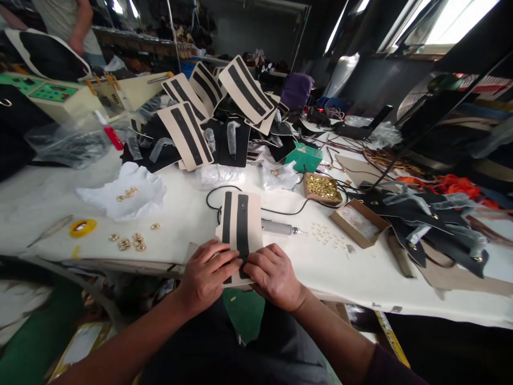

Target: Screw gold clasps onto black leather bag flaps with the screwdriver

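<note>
A beige leather panel with two black strips (254, 219) lies at the table's front edge, its near end jutting past the edge. My left hand (208, 272) grips its left side, fingers lying across the strips. On the near right corner, my right hand (274, 275) has its fingers curled over the panel, the thumb hidden. Just behind the panel, a grey electric screwdriver (278, 228) points right, its rear end covered. Small clear pieces (328, 235) are scattered to the right of its tip. Gold metal rings (136, 242) lie to the left, near a yellow tape roll (83, 228).
Similar striped panels (246, 88) are piled at the back. A box of gold fittings (323, 188) and a cardboard box (359, 223) stand right, beside black leather pieces (436, 224). White cloth (124, 192) holds more rings. A black cord (284, 212) crosses the table. Another person (76, 27) stands far left.
</note>
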Demonstrator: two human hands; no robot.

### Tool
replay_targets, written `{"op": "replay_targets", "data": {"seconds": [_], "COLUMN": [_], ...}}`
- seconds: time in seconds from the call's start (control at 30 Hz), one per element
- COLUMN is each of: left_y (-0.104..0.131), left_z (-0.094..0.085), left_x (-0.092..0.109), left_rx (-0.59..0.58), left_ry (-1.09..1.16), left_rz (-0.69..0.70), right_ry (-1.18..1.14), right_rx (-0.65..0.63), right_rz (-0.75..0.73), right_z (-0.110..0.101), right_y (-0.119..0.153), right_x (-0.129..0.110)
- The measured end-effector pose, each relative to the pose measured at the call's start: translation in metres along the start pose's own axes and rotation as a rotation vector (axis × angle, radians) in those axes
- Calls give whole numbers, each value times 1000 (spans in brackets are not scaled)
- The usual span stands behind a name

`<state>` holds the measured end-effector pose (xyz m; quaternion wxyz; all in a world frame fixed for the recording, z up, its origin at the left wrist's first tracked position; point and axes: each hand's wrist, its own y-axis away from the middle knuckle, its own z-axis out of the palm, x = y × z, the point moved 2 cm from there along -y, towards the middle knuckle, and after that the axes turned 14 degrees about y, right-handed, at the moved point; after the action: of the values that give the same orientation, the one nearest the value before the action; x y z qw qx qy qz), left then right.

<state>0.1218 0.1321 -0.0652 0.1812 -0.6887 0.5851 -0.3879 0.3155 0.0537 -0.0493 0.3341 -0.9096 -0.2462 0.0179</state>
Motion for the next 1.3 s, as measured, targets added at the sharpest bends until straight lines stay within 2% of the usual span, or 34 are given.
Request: {"op": "replay_targets", "data": {"seconds": [0.1, 0.23, 0.3, 0.43, 0.5, 0.57, 0.67, 0.97, 1.3], "left_y": [-2, -16, -22, -25, -23, -22, -19, 1, 9], "left_z": [-10, -37, -51, -70, -70, -64, -54, -49, -53], "left_x": [8, 27, 39, 67, 79, 85, 85, 86, 82], "left_rx": [1, 28, 79, 332, 393, 378, 353, 355, 392], "left_ry": [15, 77, 83, -71, -106, -103, -109, -149, -110], "left_rz": [-39, -73, -97, -133, -122, -110, -123, -186, -199], "right_ry": [-72, -246, -342, -472, -576, -677, -729, -839, -1040], "right_rx": [-7, -22, 8, 116, 101, 88, 124, 169, 236], "right_rz": [-1, 69, 191, 569, 756, 912, 1062, 1227, 1276], "right_z": [-13, -41, -54, -71, -73, -71, -67, -55, -48], "right_y": [-8, -28, -37, -51, -57, -62, -67, -74, -74], "right_x": [-2, -9, -17, -36, -44, -51, -60, -87, -101]}}
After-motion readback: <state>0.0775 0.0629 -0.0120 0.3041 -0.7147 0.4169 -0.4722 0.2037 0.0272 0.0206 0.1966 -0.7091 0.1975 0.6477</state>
